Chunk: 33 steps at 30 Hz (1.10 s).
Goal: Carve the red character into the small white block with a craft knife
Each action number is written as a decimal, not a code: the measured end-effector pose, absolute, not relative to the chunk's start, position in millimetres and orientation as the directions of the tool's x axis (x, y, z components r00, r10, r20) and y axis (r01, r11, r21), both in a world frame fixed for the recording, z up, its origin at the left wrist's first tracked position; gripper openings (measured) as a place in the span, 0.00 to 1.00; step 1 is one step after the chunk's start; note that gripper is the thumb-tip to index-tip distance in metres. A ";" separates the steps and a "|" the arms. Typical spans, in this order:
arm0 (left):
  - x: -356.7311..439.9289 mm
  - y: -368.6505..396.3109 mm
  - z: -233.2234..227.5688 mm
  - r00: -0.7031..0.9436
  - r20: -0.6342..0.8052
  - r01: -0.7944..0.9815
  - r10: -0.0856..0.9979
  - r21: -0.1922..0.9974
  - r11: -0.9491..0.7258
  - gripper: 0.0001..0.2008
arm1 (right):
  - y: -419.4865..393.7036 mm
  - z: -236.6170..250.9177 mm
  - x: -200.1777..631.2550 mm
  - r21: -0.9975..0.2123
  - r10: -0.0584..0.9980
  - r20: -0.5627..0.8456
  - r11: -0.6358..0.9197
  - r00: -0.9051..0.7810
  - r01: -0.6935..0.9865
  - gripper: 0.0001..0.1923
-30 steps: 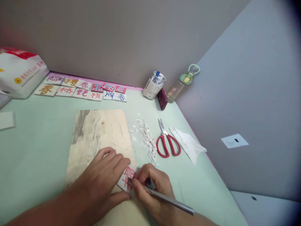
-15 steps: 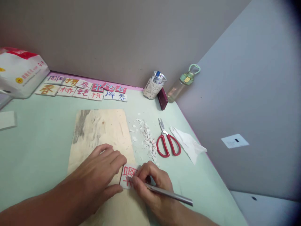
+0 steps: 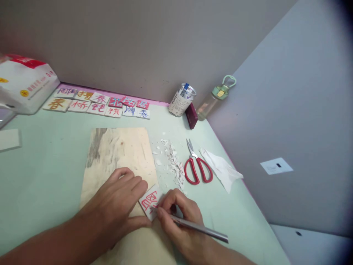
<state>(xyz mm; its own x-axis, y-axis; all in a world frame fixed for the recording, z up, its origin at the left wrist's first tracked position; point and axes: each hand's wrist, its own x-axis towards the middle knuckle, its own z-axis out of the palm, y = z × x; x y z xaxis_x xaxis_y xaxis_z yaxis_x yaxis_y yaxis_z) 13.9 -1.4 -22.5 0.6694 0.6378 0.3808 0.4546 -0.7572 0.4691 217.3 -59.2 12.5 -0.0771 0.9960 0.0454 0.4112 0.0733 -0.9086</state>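
In the head view, pinching the lettered tile (image 3: 148,200) with the left hand (image 3: 122,198) at the wooden board's (image 3: 121,154) right edge; gripping a silver pen-like tool (image 3: 202,229) in the right hand (image 3: 182,217), tip at the tile. Seemingly mid-carving, calling for short, controlled cuts.

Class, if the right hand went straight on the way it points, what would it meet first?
Most likely the white tile with red marks: the tip of the silver tool in the right hand seems to touch it, though depth is unclear here.
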 end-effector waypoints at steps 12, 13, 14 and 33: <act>2.4 15.9 -22.4 0.775 0.305 0.259 0.553 0.646 -0.718 0.28 | -60.6 13.2 220.9 -0.833 0.969 0.146 0.228 -0.198 0.504 0.10; 2.9 16.6 -24.0 0.774 0.307 0.243 0.554 0.664 -0.707 0.26 | -60.7 11.8 220.8 -0.816 0.958 0.188 0.274 -0.215 0.509 0.10; 3.1 17.1 -25.5 0.772 0.308 0.233 0.556 0.677 -0.698 0.25 | -60.9 10.0 220.6 -0.796 0.944 0.237 0.323 -0.228 0.512 0.09; -6.4 22.6 -22.6 0.786 0.239 0.261 0.570 0.708 -0.656 0.24 | -63.5 -4.0 217.4 -0.724 0.872 0.416 0.488 -0.256 0.487 0.10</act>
<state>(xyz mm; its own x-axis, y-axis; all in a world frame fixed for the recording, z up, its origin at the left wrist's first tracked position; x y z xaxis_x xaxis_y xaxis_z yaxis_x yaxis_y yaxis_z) -6.4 22.6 -22.6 0.7861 0.5702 0.2385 0.2613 -0.6563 0.7078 217.4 -63.5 -4.0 -0.2563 0.8724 0.4161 0.4870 0.4884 -0.7241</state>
